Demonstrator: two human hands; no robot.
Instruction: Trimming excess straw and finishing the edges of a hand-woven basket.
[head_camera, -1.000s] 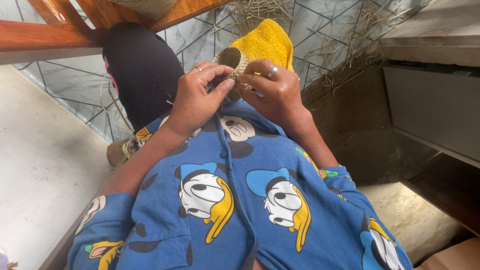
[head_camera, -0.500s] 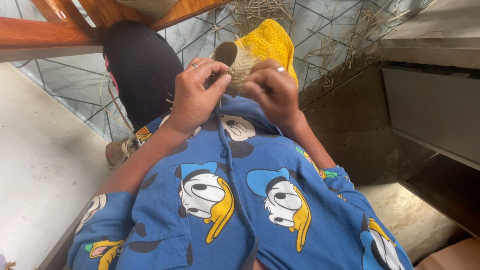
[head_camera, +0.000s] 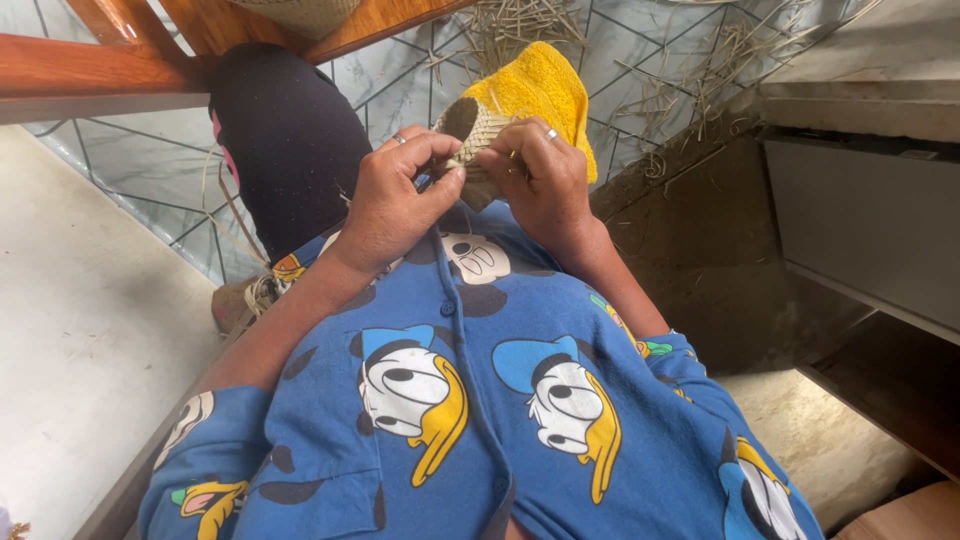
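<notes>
The small woven basket (head_camera: 470, 135) sits between both hands, held just above the lap and in front of a yellow towel (head_camera: 540, 85) that lies over the knee. It is a little round cup of pale, straw-coloured fibre, plaited in tight rows, its dark open mouth tilted toward the upper left. Only part of its wall shows; the lower half is hidden behind the fingers.

The left hand (head_camera: 395, 195) curls around the near side of the basket, thumb and fingertips pinched together on the woven edge. The right hand (head_camera: 545, 175) grips the other side, fingers bent and closed against the wall, a ring showing on one finger. Whether a loose strand runs between the fingertips is too fine to tell.

Thin dry straw (head_camera: 510, 25) lies scattered over the tiled floor (head_camera: 400, 75) beyond the knees. A black-clad leg (head_camera: 285, 140) stretches up on the left, under a wooden rail (head_camera: 90, 70). The blue cartoon-print shirt (head_camera: 480, 400) fills the foreground.
</notes>
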